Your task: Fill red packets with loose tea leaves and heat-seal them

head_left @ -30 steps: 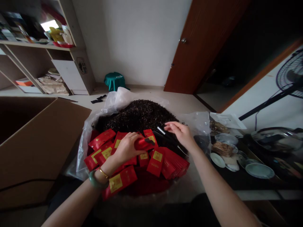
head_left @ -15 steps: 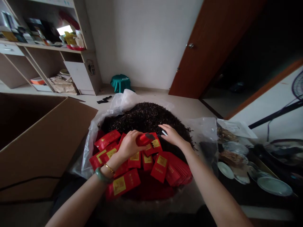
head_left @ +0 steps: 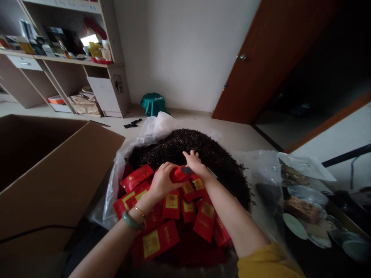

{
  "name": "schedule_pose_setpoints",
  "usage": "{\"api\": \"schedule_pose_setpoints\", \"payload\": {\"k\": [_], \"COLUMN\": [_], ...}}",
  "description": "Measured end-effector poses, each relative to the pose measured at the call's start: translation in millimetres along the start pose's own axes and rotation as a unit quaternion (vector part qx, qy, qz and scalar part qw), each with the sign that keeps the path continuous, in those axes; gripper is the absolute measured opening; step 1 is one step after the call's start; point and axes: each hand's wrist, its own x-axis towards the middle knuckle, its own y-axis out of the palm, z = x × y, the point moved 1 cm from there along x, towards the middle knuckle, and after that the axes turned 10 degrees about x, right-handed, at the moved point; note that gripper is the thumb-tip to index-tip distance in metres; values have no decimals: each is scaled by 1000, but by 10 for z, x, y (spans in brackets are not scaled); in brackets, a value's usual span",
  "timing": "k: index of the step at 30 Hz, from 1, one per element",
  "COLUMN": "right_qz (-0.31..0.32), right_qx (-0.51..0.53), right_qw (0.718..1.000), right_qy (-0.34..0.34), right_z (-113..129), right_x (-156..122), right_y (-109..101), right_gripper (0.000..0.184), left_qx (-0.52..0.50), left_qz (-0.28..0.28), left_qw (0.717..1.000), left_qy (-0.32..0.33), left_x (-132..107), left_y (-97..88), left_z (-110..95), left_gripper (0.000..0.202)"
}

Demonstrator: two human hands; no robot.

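Note:
My left hand (head_left: 162, 180) is closed around a small red packet (head_left: 177, 174), whose dark open mouth faces right. My right hand (head_left: 196, 162) reaches past that mouth to the near side of a heap of dark loose tea leaves (head_left: 222, 154). Its visible fingers are spread; the palm side is hidden, and I see nothing held. Below both hands lie several red packets (head_left: 161, 240) with gold labels. A pale straight-edged thing (head_left: 212, 172) shows partly behind my right wrist. Clear plastic sheeting (head_left: 116, 173) surrounds the tea and packets.
A large open cardboard box (head_left: 95, 154) stands at left. To the right are bowls and dishes (head_left: 295, 226) on a dark surface. Behind are a green-covered stool or bin (head_left: 153, 104), a shelved desk (head_left: 104, 96) and a brown door (head_left: 240, 77).
My right hand has moved left and forward over the tea, close to the packet's mouth. My left hand still holds the red packet. The view has shifted slightly.

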Motion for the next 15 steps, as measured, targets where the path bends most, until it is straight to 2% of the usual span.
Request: {"api": "schedule_pose_setpoints", "payload": {"k": [2,7,11,15], "right_qz": [7,10,-2,1], "right_qx": [-1,20,76,158], "right_qw": [1000,999,995,983], "right_qy": [-4,-31,-68,-96], "right_z": [28,55,16,-68], "right_x": [26,16,-51,-141], "right_y": [25,9,-126,-289], "right_gripper": [67,44,31,29], "left_qx": [-3,7,5,7], "left_qz": [-2,-1,-4,-2], "left_qw": [1000,1000,999,999], "left_qy": [-4,-23,-40,-45], "left_x": [4,17,31,39], "left_y": [11,48,64,80], "left_z": [18,67,92,96], "left_gripper": [45,49,50,52]}}
